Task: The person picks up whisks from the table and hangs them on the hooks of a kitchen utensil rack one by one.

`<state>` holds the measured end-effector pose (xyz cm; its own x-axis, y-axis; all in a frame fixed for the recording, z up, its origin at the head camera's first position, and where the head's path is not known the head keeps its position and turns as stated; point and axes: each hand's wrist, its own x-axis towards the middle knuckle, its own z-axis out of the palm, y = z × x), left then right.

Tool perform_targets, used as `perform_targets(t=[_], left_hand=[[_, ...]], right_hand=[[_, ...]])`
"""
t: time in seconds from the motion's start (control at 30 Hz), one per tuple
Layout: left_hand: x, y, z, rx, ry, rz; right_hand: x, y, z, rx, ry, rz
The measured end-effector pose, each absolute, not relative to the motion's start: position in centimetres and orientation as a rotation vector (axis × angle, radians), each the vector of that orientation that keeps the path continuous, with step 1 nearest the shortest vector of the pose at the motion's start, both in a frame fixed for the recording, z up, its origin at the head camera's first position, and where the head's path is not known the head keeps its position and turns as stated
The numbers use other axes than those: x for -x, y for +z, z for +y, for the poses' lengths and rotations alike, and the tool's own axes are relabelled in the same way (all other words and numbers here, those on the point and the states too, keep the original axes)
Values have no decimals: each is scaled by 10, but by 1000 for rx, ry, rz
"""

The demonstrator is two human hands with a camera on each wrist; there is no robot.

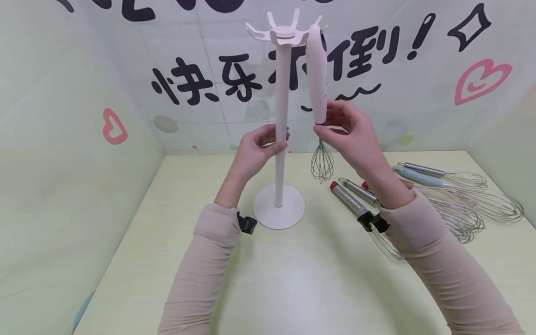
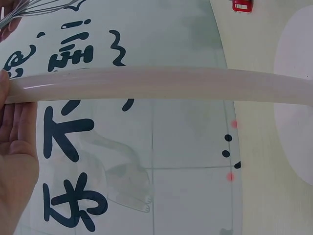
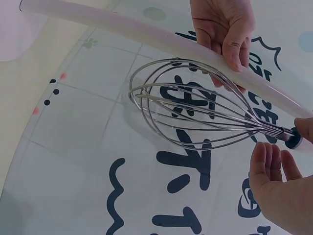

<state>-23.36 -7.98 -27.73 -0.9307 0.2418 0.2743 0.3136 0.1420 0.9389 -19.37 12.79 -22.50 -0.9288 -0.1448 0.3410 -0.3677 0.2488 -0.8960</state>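
Observation:
A white utensil stand (image 1: 282, 107) rises upright from a round base, with hooked arms spreading at its top. My left hand (image 1: 256, 151) grips its pole around the middle, thumb in front and fingers behind. Beside the pole, my right hand (image 1: 356, 132) pinches the lower end of the white handle of a whisk (image 1: 316, 74). The whisk hangs wires down, and its handle top overlaps the stand's right-hand hooks in the head view. In the right wrist view, the wire loops join a metal neck with a dark collar close to the right thumb.
Several more whisks lie in a group at the right of the table (image 1: 176, 232): one with a blue handle (image 1: 418, 177), one with a red-tipped metal handle (image 1: 347, 197), and others overlapping. The right forearm passes over part of them. A printed cloth backdrop (image 1: 201, 125) stands behind.

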Motion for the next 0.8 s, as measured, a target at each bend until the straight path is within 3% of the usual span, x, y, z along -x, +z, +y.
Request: perform_targets(t=[0.8], left_hand=[[231,-277,-81,538,-1922,-2359]], right_hand=[[196,-266,156,-441,1606,-2631]])
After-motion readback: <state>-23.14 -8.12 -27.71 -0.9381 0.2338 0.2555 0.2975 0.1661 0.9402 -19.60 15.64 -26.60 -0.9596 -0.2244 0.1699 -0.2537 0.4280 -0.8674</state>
